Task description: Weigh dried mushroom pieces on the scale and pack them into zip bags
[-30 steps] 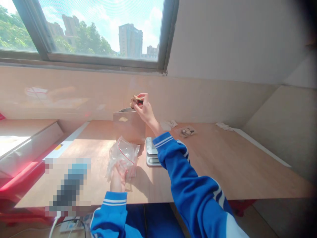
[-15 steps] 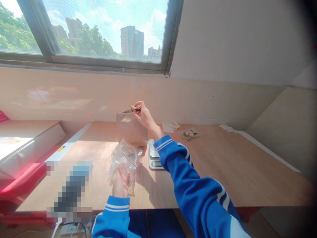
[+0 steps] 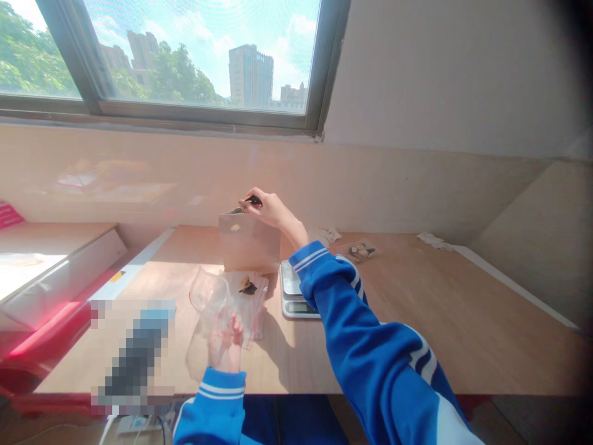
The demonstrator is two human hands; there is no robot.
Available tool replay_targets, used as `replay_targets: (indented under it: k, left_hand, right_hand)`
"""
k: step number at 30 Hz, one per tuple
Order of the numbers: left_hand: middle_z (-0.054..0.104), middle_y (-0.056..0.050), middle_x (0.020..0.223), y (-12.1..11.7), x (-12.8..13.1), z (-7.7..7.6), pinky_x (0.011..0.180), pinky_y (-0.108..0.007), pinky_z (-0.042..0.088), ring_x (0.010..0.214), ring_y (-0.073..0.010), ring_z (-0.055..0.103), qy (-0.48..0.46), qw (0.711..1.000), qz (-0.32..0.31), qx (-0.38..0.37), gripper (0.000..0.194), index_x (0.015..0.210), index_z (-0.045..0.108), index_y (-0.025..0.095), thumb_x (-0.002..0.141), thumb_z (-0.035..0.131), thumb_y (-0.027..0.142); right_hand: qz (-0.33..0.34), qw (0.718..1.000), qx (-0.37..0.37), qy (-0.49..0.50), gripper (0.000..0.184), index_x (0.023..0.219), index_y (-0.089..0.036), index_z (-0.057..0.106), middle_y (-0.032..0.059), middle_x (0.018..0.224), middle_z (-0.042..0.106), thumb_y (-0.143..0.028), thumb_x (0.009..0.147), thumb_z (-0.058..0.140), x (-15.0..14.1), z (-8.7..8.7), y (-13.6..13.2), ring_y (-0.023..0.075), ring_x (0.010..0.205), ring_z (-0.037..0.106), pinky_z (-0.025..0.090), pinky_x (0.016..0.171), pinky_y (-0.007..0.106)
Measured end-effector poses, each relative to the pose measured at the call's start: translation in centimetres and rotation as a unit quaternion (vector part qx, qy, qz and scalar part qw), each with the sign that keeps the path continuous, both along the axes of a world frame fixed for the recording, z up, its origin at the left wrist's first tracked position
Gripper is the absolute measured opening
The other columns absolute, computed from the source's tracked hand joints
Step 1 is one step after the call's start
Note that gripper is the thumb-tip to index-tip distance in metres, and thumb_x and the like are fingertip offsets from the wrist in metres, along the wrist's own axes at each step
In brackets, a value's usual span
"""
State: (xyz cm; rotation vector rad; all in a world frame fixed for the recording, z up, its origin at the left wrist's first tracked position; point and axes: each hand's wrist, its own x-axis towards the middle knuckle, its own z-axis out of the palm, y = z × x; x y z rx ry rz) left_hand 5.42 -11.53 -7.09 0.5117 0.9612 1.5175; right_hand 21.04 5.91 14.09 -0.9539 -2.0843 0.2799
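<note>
My right hand (image 3: 269, 210) reaches over the top of an upright silver foil pouch (image 3: 249, 244) at the back of the wooden table (image 3: 417, 321). Its fingers are pinched on small dark and tan pieces right at the pouch's open mouth. My left hand (image 3: 225, 346) is near the table's front edge, fingers closed on a clear zip bag (image 3: 227, 303) with a red seal line. A few dark pieces (image 3: 248, 285) lie inside that bag. A small digital scale (image 3: 296, 296) sits just right of the bag, partly hidden by my blue sleeve.
A small clear bag with pieces (image 3: 361, 251) and scraps of white paper (image 3: 435, 241) lie at the back right. A blurred-out object (image 3: 132, 352) stands at the front left. A red and white bench (image 3: 50, 284) adjoins the table's left side, below a window (image 3: 185, 55).
My right hand came down from above the foil pouch to its mouth with the pieces. The clear bag in my left hand tipped down flatter toward the table.
</note>
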Motion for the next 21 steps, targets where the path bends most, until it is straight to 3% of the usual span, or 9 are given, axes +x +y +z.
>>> replay_targets:
  k: [9,21]
  left_hand:
    - [0.046,0.001,0.068,0.8,0.2,-1.7,0.05,-0.028,0.036,0.052,-0.0104,0.04,-0.037,0.998,0.048,-0.004,0.023,0.081,0.056,0.024,0.071,0.061,0.044]
    - [0.049,0.003,0.063,-0.1,0.4,0.3,0.047,-0.023,0.038,0.049,-0.0084,0.043,-0.099,0.994,0.045,-0.028,0.014,0.082,0.056,0.02,0.074,0.062,0.03]
  right_hand:
    - [0.015,0.996,-0.06,-0.059,0.02,0.088,-0.016,0.062,0.0013,0.082,0.066,-0.033,0.078,0.057,0.6,1.7,-1.9,0.0127,0.069,0.054,0.039,0.063,0.023]
    - [-0.051,0.984,-0.065,-0.157,0.019,0.086,-0.02,0.064,0.0033,0.083,0.067,-0.034,0.076,0.059,0.1,2.3,-2.9,0.0169,0.071,0.055,0.036,0.06,0.025]
